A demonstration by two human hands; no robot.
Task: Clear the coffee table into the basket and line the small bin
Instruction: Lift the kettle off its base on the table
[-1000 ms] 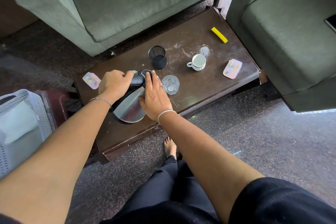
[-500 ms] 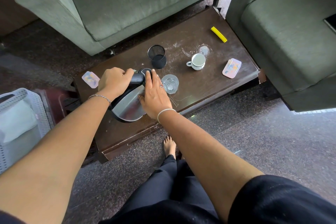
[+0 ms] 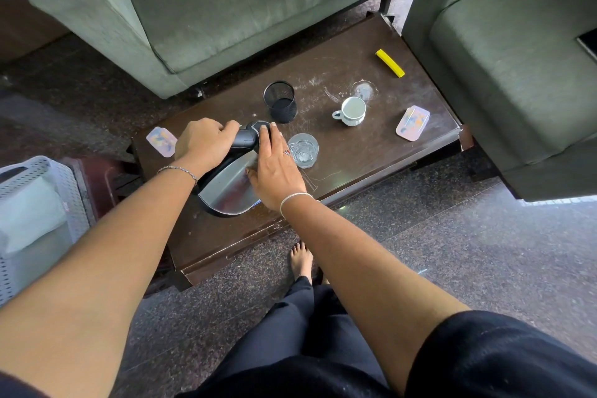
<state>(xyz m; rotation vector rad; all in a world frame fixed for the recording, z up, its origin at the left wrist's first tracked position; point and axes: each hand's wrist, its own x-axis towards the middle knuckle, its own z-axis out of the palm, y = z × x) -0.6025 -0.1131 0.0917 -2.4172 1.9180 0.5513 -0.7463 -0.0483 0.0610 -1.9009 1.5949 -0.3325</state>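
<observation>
A steel kettle (image 3: 227, 192) with a black handle stands on the dark coffee table (image 3: 355, 152). My left hand (image 3: 202, 142) is closed around the handle. My right hand (image 3: 276, 168) lies flat against the kettle's side and lid, fingers straight. Beside it on the table are a glass tumbler (image 3: 303, 149), a black mesh cup (image 3: 280, 101), a white teacup (image 3: 351, 110), a yellow stick (image 3: 390, 63) and two pastel coasters (image 3: 413, 122) (image 3: 161, 141). A white perforated basket (image 3: 42, 220) sits on the floor at the left.
Two green sofas (image 3: 226, 3) (image 3: 517, 74) hem the table in at the back and right. A red-brown stool (image 3: 100, 184) stands between basket and table. My bare foot (image 3: 301, 260) is at the table's front edge on the speckled floor.
Nothing has visibly changed apart from a small shift of the camera; both hands stay on the kettle.
</observation>
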